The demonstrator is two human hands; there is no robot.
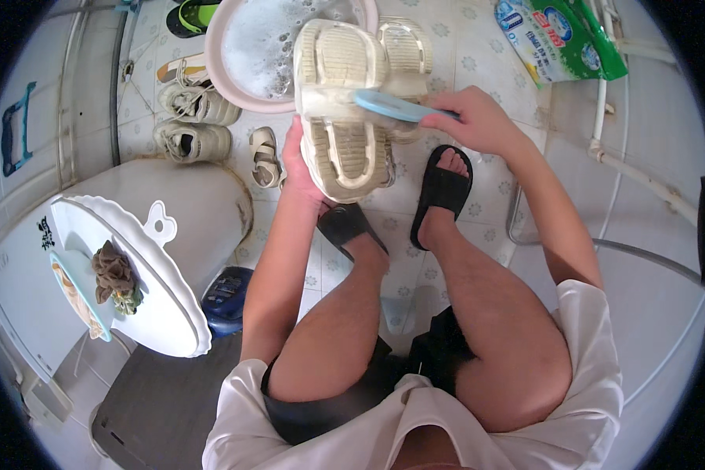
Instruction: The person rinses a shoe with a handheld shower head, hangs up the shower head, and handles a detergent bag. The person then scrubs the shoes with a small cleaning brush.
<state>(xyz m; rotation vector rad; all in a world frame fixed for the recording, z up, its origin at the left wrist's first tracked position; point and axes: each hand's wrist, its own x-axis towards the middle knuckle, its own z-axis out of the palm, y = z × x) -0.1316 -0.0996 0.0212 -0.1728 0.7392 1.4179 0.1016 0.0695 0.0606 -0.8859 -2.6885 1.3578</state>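
A cream shoe (pixel 345 55) is held with its ridged sole facing up, in front of the basin. My left hand (pixel 301 168) is closed round its near left edge; some fingers are hidden beneath the shoe. With my right hand (pixel 474 121) I grip a light blue scrubbing brush (pixel 388 106). The brush head rests over the middle of the sole, and its bristles are mostly hidden. Partly behind this shoe on the right shows a second cream shoe (pixel 407 47); I cannot tell what supports it.
A pink-rimmed basin (pixel 258 103) holds sudsy water. Left of it are pale sneakers (pixel 196 141), a strappy sandal (pixel 265 157) and a black-green clog (pixel 192 17). A green detergent bag (pixel 560 43) is at far right. A white scalloped lid (pixel 164 313) stands at left, above a dark stool (pixel 160 392).
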